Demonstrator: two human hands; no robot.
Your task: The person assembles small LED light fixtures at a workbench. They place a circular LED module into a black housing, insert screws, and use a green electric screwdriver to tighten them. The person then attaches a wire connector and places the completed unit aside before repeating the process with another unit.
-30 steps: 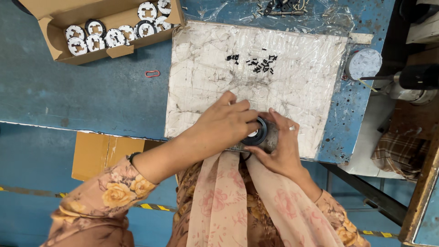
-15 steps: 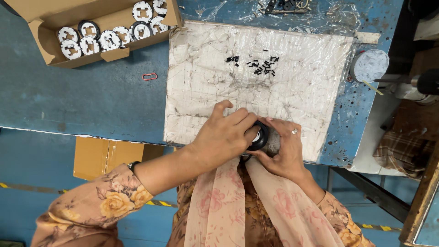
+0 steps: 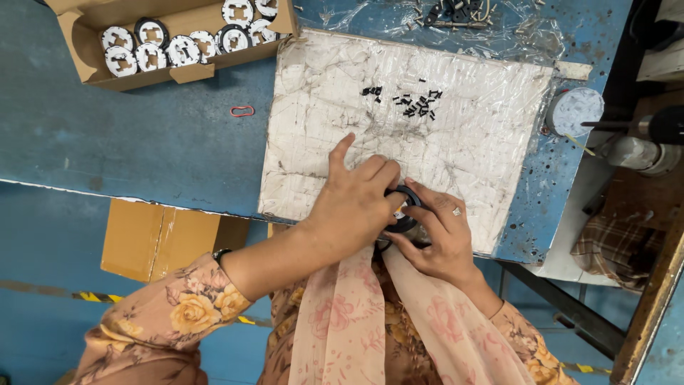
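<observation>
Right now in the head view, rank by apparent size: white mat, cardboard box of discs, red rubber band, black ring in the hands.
1. white mat
2. cardboard box
3. black ring, partly hidden by both hands
4. red rubber band

A single head-worn camera looks almost straight down, close over the blue table (image 3: pixel 142 135). No second view exists.

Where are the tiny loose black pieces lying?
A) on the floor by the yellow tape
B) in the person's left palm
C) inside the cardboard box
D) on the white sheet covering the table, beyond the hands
D: the small black pieces sit scattered on the white sheet, farther from the person than the left hand and right hand, which hold a round black part.
</observation>
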